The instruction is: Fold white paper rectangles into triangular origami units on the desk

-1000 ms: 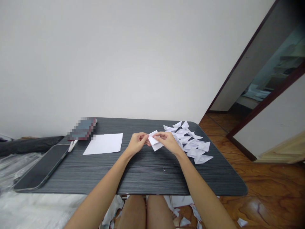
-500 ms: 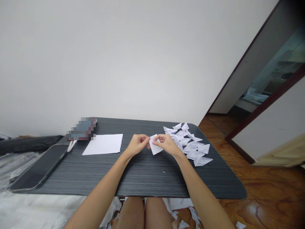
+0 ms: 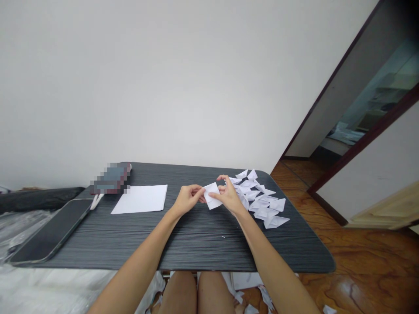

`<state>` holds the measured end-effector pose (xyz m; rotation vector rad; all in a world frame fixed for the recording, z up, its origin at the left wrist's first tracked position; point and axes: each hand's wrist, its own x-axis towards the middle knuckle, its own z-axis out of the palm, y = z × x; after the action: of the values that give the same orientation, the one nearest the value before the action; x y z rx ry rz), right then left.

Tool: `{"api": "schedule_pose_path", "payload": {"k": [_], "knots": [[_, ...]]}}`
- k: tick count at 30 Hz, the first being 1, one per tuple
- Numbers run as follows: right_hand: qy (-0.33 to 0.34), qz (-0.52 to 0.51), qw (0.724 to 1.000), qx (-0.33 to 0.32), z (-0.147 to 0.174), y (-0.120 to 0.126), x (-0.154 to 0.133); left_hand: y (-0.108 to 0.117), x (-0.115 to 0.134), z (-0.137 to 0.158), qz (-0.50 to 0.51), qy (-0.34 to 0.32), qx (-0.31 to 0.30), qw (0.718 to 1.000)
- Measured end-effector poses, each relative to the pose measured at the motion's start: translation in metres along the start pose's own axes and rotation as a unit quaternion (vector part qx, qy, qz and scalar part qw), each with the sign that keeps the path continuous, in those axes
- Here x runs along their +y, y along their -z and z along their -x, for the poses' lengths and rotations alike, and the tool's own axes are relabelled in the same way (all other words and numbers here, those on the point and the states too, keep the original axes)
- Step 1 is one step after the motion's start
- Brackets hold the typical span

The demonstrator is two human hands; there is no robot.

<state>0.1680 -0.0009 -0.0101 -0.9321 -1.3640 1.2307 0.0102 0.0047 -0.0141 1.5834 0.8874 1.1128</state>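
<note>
A small square of folded white paper [image 3: 212, 196] is held up over the dark table between both hands. My left hand [image 3: 190, 199] pinches its left edge between thumb and fingers. My right hand [image 3: 228, 196] grips its right side, thumb on the front face, with the index finger raised off the paper. Just right of that hand lies a spread of folded white paper boats [image 3: 262, 200], partly hidden behind the hand. To the left, a stack of flat white paper sheets [image 3: 140, 199] rests on the table.
The dark wood-grain table [image 3: 193, 250] stands against a pale wall. A phone [image 3: 52, 231] lies at its left edge, with a blurred device [image 3: 111, 178] and a white cable [image 3: 97, 201] beyond. Paper scraps [image 3: 252, 308] litter the floor below.
My right index finger has lifted away from the paper and the thumb has shifted across its face. The folded paper has turned slightly; my left hand keeps its pinch.
</note>
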Motion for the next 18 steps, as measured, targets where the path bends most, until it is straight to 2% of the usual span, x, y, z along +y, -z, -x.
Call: {"api": "schedule_pose_path", "payload": {"k": [4, 10, 13, 16, 18], "knots": [[0.035, 0.042, 0.997, 0.059, -0.003, -0.001, 0.005, -0.005, -0.005, -0.003, 0.001, 0.028, 0.021, 0.999], [-0.064, 0.041, 0.997, 0.007, -0.003, 0.005, 0.006, -0.001, -0.008, -0.005, -0.011, -0.011, 0.045, 0.999], [-0.027, 0.095, 0.994, 0.040, -0.004, 0.006, 0.010, -0.002, -0.008, -0.004, -0.027, -0.004, 0.046, 0.999], [0.038, 0.157, 0.983, 0.082, -0.004, 0.005, 0.013, -0.006, -0.007, -0.002, -0.031, 0.010, 0.016, 0.999], [0.060, 0.176, 0.979, 0.084, -0.005, 0.004, 0.013, -0.008, -0.006, -0.002, -0.003, 0.019, -0.001, 1.000]]}}
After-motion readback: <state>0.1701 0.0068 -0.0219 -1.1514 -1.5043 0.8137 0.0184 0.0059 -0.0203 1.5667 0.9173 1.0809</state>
